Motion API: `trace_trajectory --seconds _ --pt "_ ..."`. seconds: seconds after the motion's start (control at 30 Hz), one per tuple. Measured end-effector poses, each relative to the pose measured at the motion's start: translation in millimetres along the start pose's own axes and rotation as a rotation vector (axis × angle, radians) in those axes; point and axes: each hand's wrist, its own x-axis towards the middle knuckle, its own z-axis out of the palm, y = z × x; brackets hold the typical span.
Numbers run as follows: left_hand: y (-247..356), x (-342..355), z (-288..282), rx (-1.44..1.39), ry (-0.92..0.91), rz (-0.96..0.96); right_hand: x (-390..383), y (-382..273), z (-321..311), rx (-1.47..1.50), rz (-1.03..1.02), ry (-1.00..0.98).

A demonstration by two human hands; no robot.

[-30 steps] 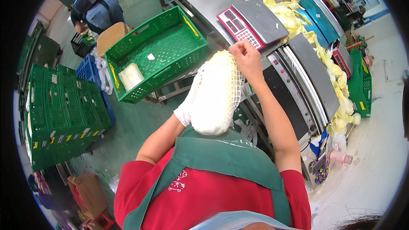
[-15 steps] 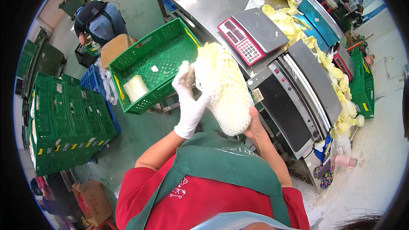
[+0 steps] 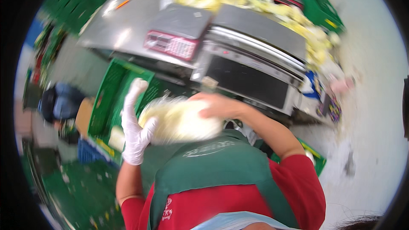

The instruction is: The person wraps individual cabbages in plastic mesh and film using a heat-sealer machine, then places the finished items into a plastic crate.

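Napa cabbage (image 3: 183,123): sideways between both hands, before the green apron (image 3: 208,159)
Gloved left hand (image 3: 137,130): fingers open, thumb by its left end, contact unclear
Bare right hand (image 3: 217,105): fingers curled over its top
Drop risk: a one-sided hold might let it roll free

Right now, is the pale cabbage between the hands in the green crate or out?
Out: the right hand holds the cabbage near the apron, with the green crate beyond the left hand.
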Motion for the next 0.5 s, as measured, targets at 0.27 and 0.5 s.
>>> trace_trajectory --seconds 0.27,0.5 --pt "-61.3 -10.0 120.7 -1.562 -0.938 -1.391 -36.2 -0.9 11.9 -0.449 -0.059 -0.018" --pt "-15.4 7.2 157.3 -1.355 -0.545 -1.316 -199.5 94.2 -231.7 -0.644 -0.296 1.388"
